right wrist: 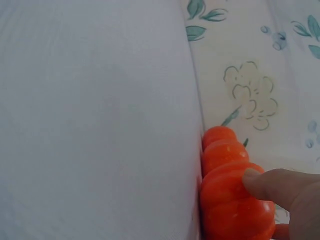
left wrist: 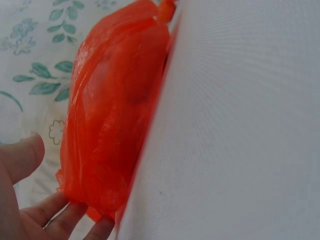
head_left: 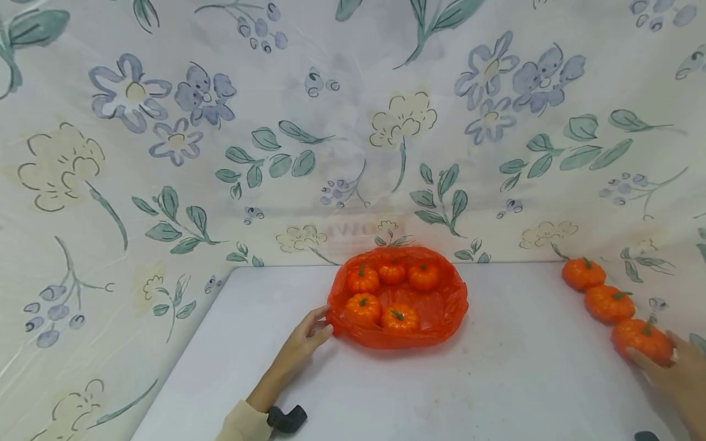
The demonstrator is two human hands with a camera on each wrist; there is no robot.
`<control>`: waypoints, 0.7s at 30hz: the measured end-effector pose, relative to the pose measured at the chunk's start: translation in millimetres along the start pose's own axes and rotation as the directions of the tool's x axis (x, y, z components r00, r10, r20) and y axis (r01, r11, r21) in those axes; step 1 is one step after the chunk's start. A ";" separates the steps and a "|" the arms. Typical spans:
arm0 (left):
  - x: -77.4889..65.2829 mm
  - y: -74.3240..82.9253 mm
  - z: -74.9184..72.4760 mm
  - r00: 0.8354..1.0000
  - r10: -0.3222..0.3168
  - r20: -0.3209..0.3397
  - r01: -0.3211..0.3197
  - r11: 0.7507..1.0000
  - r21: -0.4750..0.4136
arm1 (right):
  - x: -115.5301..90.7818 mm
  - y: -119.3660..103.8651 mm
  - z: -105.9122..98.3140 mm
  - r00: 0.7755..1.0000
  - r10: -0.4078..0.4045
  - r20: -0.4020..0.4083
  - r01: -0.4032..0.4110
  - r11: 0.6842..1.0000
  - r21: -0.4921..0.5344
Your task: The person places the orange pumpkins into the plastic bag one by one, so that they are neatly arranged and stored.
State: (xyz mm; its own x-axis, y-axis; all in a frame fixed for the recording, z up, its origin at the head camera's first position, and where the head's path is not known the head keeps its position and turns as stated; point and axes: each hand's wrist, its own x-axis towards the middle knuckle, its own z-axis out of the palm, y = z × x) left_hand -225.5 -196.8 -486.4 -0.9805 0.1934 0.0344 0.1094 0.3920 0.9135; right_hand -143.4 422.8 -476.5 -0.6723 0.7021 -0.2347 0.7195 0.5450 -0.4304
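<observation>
A red plastic bag [head_left: 386, 340] lies spread open on the white table, with several small orange pumpkins [head_left: 363, 307] inside. My left hand [head_left: 303, 337] is at the bag's left side. In the left wrist view its fingertips [left wrist: 70, 212] touch the bag's edge, while the thumb stands apart. At the table's right edge, three more pumpkins form a row. My right hand [head_left: 670, 361] holds the nearest pumpkin [head_left: 640, 342], its thumb [right wrist: 260, 182] pressed on the side; the other fingers are mostly hidden. The middle pumpkin [head_left: 608, 304] and the far one [head_left: 583, 274] stand behind it.
The white table [head_left: 513, 380] reaches back to a hanging floral cloth [head_left: 353, 122], which also closes off both sides. The right-hand row of pumpkins sits close to the cloth. A black strap [head_left: 287, 419] is on the left wrist.
</observation>
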 end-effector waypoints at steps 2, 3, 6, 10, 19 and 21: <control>-0.2 0.4 0.0 1.000 0.008 -0.001 -0.008 1.000 0.007 | -0.9 0.1 -0.1 1.000 -0.002 0.001 0.002 1.000 -0.022; -0.3 0.5 -0.1 1.000 0.008 -0.002 -0.008 1.000 0.010 | -1.4 -0.2 -0.3 1.000 -0.001 0.000 0.001 1.000 -0.030; -0.3 1.2 -0.2 1.000 0.000 -0.008 0.000 1.000 0.011 | -4.0 -0.8 -1.3 1.000 -0.003 0.003 0.003 0.999 -0.039; 0.4 1.5 0.1 1.000 -0.009 -0.014 0.010 1.000 0.010 | -6.3 -0.4 -5.8 1.000 0.001 0.021 0.000 0.999 -0.041; -1.6 -0.6 -0.6 1.000 -0.025 -0.017 0.025 1.000 0.015 | -14.9 -8.8 -15.6 0.999 0.000 0.033 -0.005 0.986 0.166; -1.2 -0.5 -0.4 1.000 -0.024 -0.018 0.024 1.000 0.013 | -18.1 -11.0 -16.5 0.999 0.003 0.039 -0.011 0.977 0.215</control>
State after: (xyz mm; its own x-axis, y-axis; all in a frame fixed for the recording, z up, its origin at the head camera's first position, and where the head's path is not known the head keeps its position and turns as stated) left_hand -224.4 -197.6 -486.7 -0.9857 0.1676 0.0200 0.0878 0.4084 0.9086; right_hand -136.2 411.7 -453.1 -0.6763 0.6856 -0.2696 0.6728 0.4258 -0.6050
